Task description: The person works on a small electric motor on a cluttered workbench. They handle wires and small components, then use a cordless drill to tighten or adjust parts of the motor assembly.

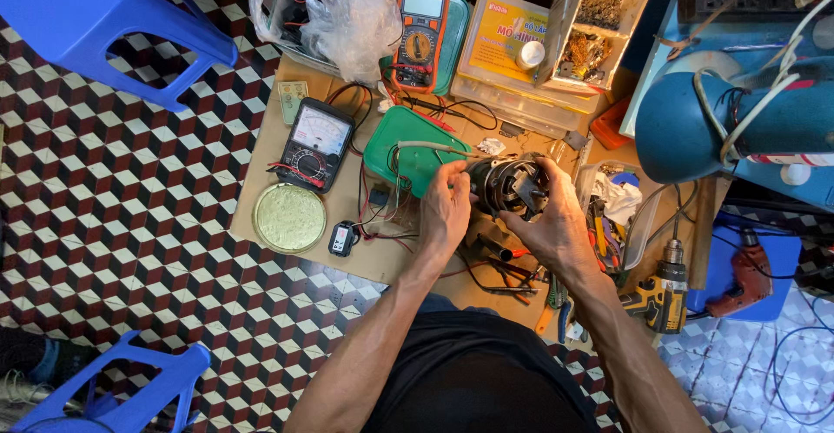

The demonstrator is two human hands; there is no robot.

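Note:
Both of my hands hold a dark round electric motor [508, 185] above a brown board [261, 181] on the floor. My left hand [446, 210] grips the motor's left side with fingers curled on its rim. On the motor's right side and top sits my right hand [549, 220], fingers wrapped over the housing. Thin wires trail from the motor toward a green plastic lid [395, 142].
An analog meter [314, 144], a digital multimeter [420, 32], a round tin [288, 218] and a small black part [344, 237] lie on the board. Pliers and screwdrivers [521, 272], a yellow drill [662, 292], a red drill [747, 278], parts boxes [595, 29] and blue stools [104, 16] surround it.

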